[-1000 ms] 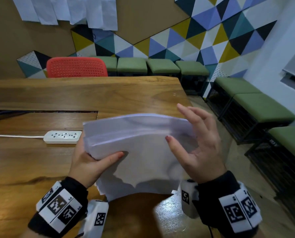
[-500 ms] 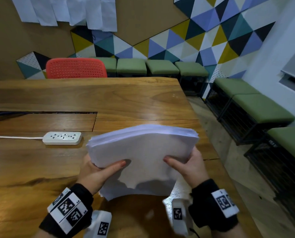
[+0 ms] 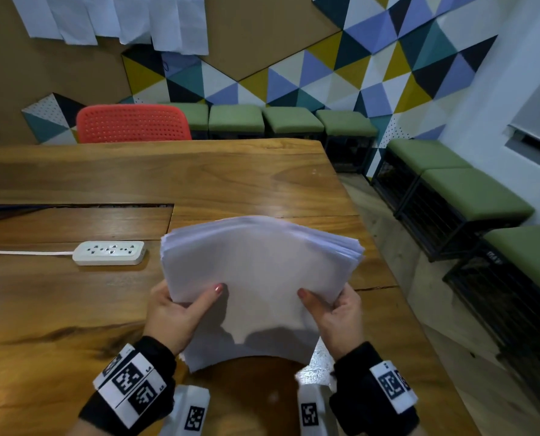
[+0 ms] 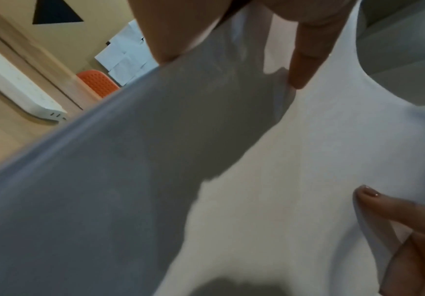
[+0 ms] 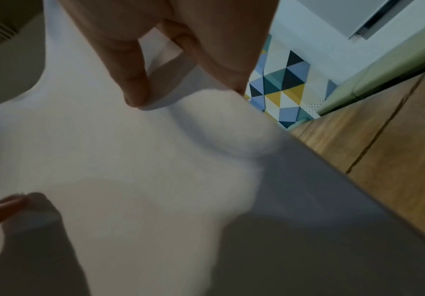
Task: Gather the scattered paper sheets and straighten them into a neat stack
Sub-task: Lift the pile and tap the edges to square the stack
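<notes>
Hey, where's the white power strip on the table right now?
In the head view the white power strip lies flat on the wooden table, left of the paper stack that the left hand and right hand grip.

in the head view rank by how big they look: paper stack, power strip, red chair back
1. paper stack, held by the left hand and right hand; near the camera, which inflates it.
2. red chair back, partly hidden behind the table.
3. power strip.
</notes>
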{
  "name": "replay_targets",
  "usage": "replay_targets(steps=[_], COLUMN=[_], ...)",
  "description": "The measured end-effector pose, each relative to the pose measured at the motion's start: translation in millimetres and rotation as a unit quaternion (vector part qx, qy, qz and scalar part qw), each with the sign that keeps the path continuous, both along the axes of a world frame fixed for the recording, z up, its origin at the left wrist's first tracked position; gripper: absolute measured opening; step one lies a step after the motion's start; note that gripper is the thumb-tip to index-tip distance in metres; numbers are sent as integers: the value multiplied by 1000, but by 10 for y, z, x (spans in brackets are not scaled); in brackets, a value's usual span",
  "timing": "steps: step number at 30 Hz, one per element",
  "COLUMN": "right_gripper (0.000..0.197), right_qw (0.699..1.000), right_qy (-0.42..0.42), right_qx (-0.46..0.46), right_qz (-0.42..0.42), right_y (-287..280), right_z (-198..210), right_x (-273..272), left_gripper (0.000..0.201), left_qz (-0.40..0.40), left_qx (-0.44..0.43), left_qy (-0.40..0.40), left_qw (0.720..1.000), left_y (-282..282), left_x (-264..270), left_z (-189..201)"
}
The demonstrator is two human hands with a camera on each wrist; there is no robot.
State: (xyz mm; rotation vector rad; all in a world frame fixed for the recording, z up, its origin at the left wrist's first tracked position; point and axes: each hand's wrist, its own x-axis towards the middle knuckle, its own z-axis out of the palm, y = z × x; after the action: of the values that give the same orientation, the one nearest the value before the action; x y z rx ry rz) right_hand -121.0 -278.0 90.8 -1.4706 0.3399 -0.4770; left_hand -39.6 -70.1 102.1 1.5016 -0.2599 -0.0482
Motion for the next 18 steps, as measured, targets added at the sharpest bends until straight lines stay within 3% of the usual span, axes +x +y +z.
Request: replay_targets(steps=[2,3,6,8,10,14,18], right_gripper=[24,27,70,67,63,78,55], right_qw=[1000,1000,999,999,996,987,978], right_qy=[2,7,17,-25,-87,-145,-162], right_qx=[-9,-14,-27,-33,-35,-48,-58], right_qz=[2,4,20,26,11,-58,-114], right_y=[-4,-2,47,60,57,58,69], right_z=[-4,-22,31,161,349,669,829], right_x=[-5,-11,-64,-97,-102,-4,92], left_gripper=[36,50,98,110,100,78,57], left_qz=[-19,-34,-29,-21,-11,32,76], left_qx=[4,4,12,5,-41,-86,-96], left_qy=[-2,5,19,-8,-56,-89,-60], left_qw=[1000,999,999,1000,998,992,991], left_y=[2,3,39,69,69,17,-73], left_x=[19,15,-8,3,43,89,102], left_z=[-4,9,54,171,357,670,799])
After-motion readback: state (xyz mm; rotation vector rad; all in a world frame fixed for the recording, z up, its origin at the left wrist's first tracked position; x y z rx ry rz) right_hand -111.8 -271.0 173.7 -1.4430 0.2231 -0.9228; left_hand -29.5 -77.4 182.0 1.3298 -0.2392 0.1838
